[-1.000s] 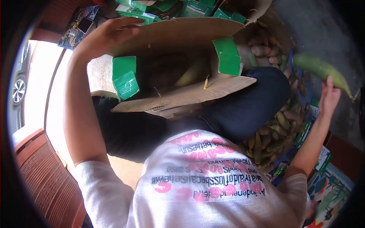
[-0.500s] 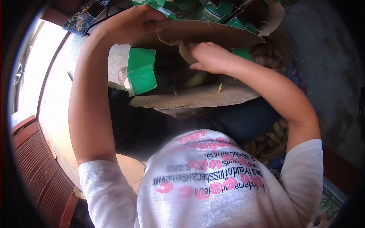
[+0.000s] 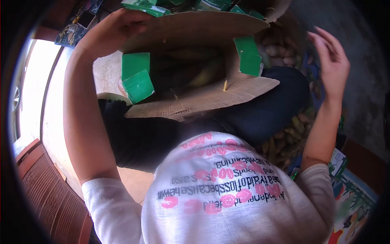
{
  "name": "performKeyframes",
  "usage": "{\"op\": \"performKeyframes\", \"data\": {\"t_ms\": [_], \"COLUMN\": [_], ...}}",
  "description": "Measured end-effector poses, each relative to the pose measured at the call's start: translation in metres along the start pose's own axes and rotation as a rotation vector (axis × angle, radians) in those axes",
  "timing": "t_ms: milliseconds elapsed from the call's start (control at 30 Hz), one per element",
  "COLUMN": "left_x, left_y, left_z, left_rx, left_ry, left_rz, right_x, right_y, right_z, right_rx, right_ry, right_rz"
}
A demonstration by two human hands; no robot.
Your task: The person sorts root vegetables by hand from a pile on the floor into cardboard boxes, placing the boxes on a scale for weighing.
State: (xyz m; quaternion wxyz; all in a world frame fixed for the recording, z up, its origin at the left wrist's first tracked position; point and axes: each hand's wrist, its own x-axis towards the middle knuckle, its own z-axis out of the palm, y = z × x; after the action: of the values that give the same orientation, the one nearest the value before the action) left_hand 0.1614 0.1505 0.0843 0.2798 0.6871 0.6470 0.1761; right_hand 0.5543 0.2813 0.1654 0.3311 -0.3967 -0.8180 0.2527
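An open cardboard box (image 3: 243, 90) sits in front of my body, its printed outer side green at the small folded end flaps. My left hand (image 3: 128, 25) is closed on the left end of the far cardboard flap (image 3: 195, 30). Off to the right, my right hand (image 3: 334, 65) is raised away from the box with its fingers apart and nothing in them. Inside the dark box lies a long yellowish-green piece of produce (image 3: 207, 74), mostly in shadow. Yellow twisted bits (image 3: 225, 85) poke up through the near flap.
Brownish tuber-like produce (image 3: 280, 51) lies on the floor right of the box, with more pieces (image 3: 290, 138) by my right leg. Other green cartons (image 3: 213, 5) stand beyond the box. A phone (image 3: 86, 18) rests at the upper left; a reddish-brown carved wooden panel (image 3: 50, 191) is at lower left.
My right hand has come out of the box and swung right, leaving the pale yellowish piece it was at. The right green end flap now shows fully. My left hand stays at the far flap.
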Motion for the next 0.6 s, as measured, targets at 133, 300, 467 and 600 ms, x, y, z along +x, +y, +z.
{"op": "performKeyframes", "data": {"t_ms": [133, 300, 467, 600], "left_x": [0.000, -0.002, 0.006, 0.009], "left_y": [-0.003, -0.007, -0.039, -0.049], "left_z": [-0.005, -0.025, -0.033, -0.032], "left_rx": [-0.206, -0.425, -0.458, -0.617], "left_ry": [0.093, 0.417, 0.500, 0.532], "left_rz": [-0.008, -0.070, -0.057, -0.112], "right_x": [-0.072, -0.266, -0.479, -0.494], "right_y": [0.120, 0.253, 0.264, 0.210], "right_z": [-0.091, -0.068, 0.056, 0.080], "right_rx": [-0.126, -0.585, -0.197, -0.010], "right_ry": [0.211, -0.107, -0.601, -0.859], "right_rz": [0.194, 0.616, 0.588, 1.104]}}
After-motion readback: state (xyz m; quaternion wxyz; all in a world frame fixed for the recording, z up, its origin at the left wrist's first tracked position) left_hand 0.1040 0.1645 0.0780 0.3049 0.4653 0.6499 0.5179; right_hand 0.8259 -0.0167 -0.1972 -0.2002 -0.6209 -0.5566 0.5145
